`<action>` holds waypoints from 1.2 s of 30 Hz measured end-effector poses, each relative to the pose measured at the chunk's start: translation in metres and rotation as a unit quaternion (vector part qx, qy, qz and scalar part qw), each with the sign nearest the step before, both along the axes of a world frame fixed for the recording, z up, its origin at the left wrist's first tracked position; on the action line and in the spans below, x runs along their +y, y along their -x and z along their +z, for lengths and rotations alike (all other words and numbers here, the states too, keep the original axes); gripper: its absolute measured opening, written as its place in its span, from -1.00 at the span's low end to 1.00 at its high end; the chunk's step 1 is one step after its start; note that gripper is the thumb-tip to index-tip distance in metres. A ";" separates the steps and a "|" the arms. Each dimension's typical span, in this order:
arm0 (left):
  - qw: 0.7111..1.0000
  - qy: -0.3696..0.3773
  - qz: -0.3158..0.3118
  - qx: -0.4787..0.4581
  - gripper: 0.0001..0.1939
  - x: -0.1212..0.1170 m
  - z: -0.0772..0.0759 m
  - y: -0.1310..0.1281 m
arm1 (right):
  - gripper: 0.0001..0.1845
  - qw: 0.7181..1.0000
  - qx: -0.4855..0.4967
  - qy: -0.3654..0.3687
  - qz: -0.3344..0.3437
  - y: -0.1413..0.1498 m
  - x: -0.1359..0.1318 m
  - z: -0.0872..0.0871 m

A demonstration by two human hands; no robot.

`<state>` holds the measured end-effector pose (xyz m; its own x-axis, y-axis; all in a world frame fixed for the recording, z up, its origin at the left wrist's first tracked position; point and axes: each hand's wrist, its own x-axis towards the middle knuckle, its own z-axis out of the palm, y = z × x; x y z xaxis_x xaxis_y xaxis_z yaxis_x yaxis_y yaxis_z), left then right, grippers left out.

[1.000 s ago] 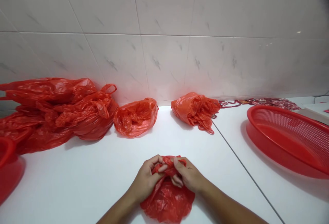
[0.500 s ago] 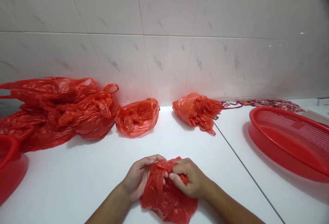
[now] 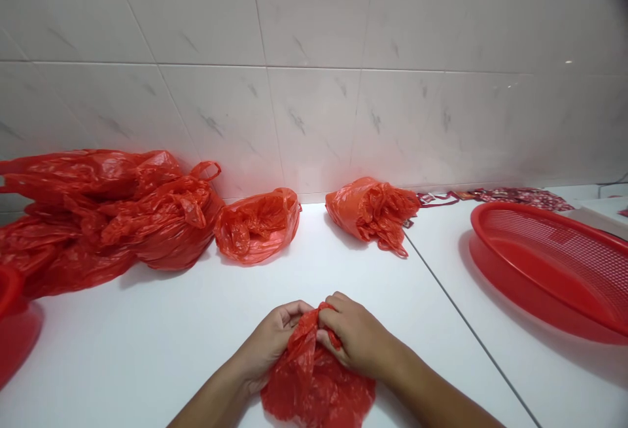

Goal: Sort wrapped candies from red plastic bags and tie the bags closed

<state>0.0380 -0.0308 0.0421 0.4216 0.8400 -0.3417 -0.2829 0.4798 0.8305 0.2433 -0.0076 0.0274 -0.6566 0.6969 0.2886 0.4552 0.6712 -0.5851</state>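
Red plastic bag [image 3: 318, 392] is sitting low in the middle of my head view, over the white table [image 3: 147, 343]. Right hand [image 3: 356, 333]: fingers are gripping the bunched top. Left hand [image 3: 269, 343]: fingers are curling against the bag's left side — tips hidden, so I cannot tell whether they are gripping. Beyond, a bundled bag [image 3: 360, 209] is lying near the tiled wall [image 3: 314, 127] — a red basket [image 3: 510, 284] is standing to its right.
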 end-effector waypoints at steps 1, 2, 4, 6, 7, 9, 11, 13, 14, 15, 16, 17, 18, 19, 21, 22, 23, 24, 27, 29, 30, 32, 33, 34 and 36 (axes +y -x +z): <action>1.000 -0.007 0.008 0.006 -0.64 0.001 -0.001 0.001 | -0.88 1.000 -0.017 0.009 0.007 0.000 -0.001 0.003; 1.000 -0.014 0.015 0.013 -0.62 0.003 -0.002 0.002 | -0.90 0.999 -0.028 0.019 0.012 0.000 -0.002 0.005; 0.999 -0.030 0.018 0.032 -0.59 0.005 -0.004 0.003 | -0.92 0.999 -0.036 0.034 0.018 0.000 -0.004 0.008; 0.998 -0.044 0.012 0.045 -0.57 0.006 -0.007 0.005 | -0.92 0.998 -0.039 0.039 0.016 0.000 -0.006 0.009; 0.997 -0.051 0.012 0.051 -0.57 0.007 -0.008 0.005 | -0.92 0.998 -0.038 0.041 0.015 -0.001 -0.006 0.009; 0.996 -0.066 0.016 0.064 -0.59 0.007 -0.009 0.006 | -0.90 0.999 -0.025 0.043 0.016 -0.001 -0.005 0.008; 0.994 -0.081 0.026 0.075 -0.63 0.006 -0.008 0.007 | -0.80 0.999 0.021 0.035 0.023 -0.003 -0.003 0.005; 0.992 -0.090 0.039 0.075 -0.65 0.005 -0.004 0.008 | -0.62 0.993 0.108 0.030 0.032 -0.004 -0.001 0.002; 0.992 -0.092 0.048 0.070 -0.66 0.004 -0.003 0.008 | -0.53 0.986 0.160 0.030 0.036 -0.005 0.000 0.000; 0.992 -0.094 0.059 0.065 -0.67 0.004 -0.001 0.008 | -0.45 0.976 0.211 0.033 0.037 -0.006 0.000 -0.001; 0.991 -0.097 0.071 0.060 -0.68 0.004 0.001 0.008 | -0.40 0.965 0.259 0.035 0.035 -0.007 0.001 -0.002; 0.989 -0.102 0.089 0.057 -0.69 0.005 0.002 0.009 | -0.38 0.954 0.297 0.036 0.030 -0.008 0.001 -0.003; 0.987 -0.108 0.109 0.055 -0.70 0.007 0.003 0.010 | -0.38 0.944 0.327 0.032 0.021 -0.009 0.001 -0.004; 0.984 -0.114 0.129 0.052 -0.70 0.008 0.003 0.011 | -0.39 0.937 0.349 0.027 0.010 -0.010 0.002 -0.004; 0.977 -0.123 0.169 0.043 -0.70 0.013 0.003 0.016 | -0.39 0.927 0.374 0.013 -0.023 -0.011 0.003 -0.005; 0.972 -0.127 0.192 0.039 -0.69 0.016 0.003 0.020 | -0.39 0.922 0.385 0.003 -0.043 -0.011 0.004 -0.005; 0.966 -0.133 0.218 0.039 -0.67 0.020 0.004 0.024 | -0.39 0.915 0.397 -0.012 -0.067 -0.012 0.005 -0.004; 0.958 -0.141 0.248 0.040 -0.64 0.024 0.004 0.030 | -0.39 0.905 0.412 -0.032 -0.096 -0.013 0.006 -0.004; 0.925 -0.164 0.341 0.041 -0.56 0.035 0.006 0.046 | -0.40 0.875 0.439 -0.096 -0.177 -0.016 0.010 -0.002; 0.911 -0.172 0.374 0.019 -0.57 0.040 0.007 0.053 | -0.38 0.871 0.435 -0.113 -0.197 -0.017 0.011 -0.002; 0.907 -0.171 0.385 0.000 -0.59 0.041 0.008 0.055 | -0.37 0.875 0.431 -0.105 -0.194 -0.018 0.012 -0.003; 0.908 -0.156 0.386 -0.052 -0.63 0.041 0.010 0.055 | -0.35 0.885 0.428 -0.042 -0.176 -0.018 0.013 -0.003; 0.911 -0.145 0.377 -0.080 -0.66 0.040 0.010 0.053 | -0.35 0.885 0.436 0.015 -0.163 -0.018 0.014 -0.004; 0.917 -0.133 0.362 -0.105 -0.68 0.038 0.011 0.052 | -0.35 0.875 0.454 0.084 -0.148 -0.017 0.015 -0.004; 0.930 -0.118 0.322 -0.133 -0.73 0.033 0.012 0.048 | -0.32 0.819 0.514 0.229 -0.110 -0.016 0.018 -0.003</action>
